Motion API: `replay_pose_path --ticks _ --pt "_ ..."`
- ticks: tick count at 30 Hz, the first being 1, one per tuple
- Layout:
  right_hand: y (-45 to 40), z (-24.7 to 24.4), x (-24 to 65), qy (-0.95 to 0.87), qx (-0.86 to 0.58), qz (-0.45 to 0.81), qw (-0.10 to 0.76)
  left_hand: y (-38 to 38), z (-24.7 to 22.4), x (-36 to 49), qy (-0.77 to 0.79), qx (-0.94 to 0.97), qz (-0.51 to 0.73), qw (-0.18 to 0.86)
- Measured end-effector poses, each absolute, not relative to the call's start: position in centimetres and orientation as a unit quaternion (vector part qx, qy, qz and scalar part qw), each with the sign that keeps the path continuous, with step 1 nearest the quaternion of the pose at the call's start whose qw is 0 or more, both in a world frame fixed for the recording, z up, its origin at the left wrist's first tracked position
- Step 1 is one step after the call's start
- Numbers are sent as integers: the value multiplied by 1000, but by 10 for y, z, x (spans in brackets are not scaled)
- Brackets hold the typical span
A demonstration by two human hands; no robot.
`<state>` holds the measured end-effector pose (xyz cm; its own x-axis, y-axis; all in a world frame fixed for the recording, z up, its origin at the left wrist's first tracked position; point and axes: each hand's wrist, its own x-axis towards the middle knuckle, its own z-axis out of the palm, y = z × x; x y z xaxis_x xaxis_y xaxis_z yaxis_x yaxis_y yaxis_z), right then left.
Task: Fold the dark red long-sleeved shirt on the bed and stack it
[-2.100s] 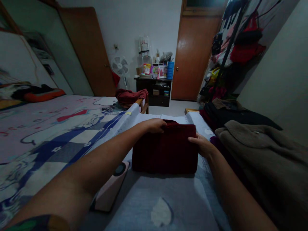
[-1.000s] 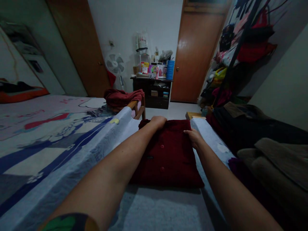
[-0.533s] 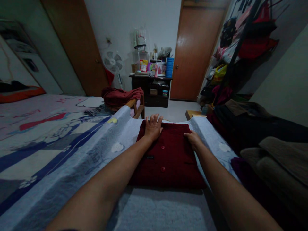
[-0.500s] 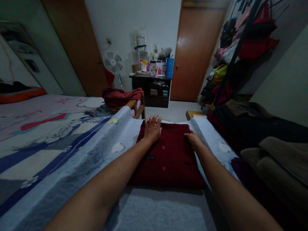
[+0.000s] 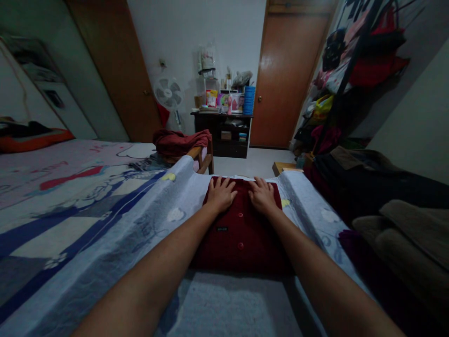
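A dark red buttoned garment [image 5: 245, 255], folded into a rough rectangle, lies on a light blue cloth [image 5: 238, 304] in front of me. Two buttons run down its middle, and a small dark label sits left of them. My left hand [image 5: 221, 194] rests flat on its far left part with the fingers spread. On the far right part lies my right hand [image 5: 262, 194], its fingers also stretched out over the fabric. Both palms face down, and neither hand grips the garment.
To the left is a bed with a patterned cover [image 5: 87, 196], with a reddish cloth [image 5: 182, 142] at its far corner. Dark folded clothes [image 5: 382, 182] and a brown-grey cloth [image 5: 403, 234] are piled on the right. A dark cabinet [image 5: 220, 140] stands by the far wall.
My right hand has moved inward from the garment's right edge and now lies flat on top of it. The left hand stays on the far left part.
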<state>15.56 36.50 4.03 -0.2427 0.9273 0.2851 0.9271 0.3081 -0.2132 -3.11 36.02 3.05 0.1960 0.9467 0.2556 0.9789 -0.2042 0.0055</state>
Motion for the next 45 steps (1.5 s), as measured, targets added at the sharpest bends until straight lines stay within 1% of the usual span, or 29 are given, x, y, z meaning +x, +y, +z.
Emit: replay_pose_path --ticks 2,5,9,16,22,29,34,41,45 --pt "366 36 147 -811 -569 7 139 364 28 -28 -629 -770 -90 60" --pt "366 23 143 -812 -575 20 97 367 19 -27 -640 -766 -56 -1" --pt "364 6 147 -814 -575 28 83 367 7 -30 -640 -766 -36 -49" --pt "365 1 148 -811 -578 56 65 364 -1 -31 -642 -764 -46 -41" --pt "364 -2 146 -808 -582 50 71 365 -6 -31 -645 -761 -56 -31" --pt "362 18 150 -803 -586 107 32 356 11 -27 -650 -758 -40 -41" --pt "341 21 165 -762 -639 80 64 336 20 -28 -640 -766 -59 -11" --pt "326 -1 177 -738 -668 66 70 322 -3 -36 -670 -740 -60 -18" --pt "326 -6 176 -739 -668 57 70 321 -6 -35 -678 -733 -56 -26"
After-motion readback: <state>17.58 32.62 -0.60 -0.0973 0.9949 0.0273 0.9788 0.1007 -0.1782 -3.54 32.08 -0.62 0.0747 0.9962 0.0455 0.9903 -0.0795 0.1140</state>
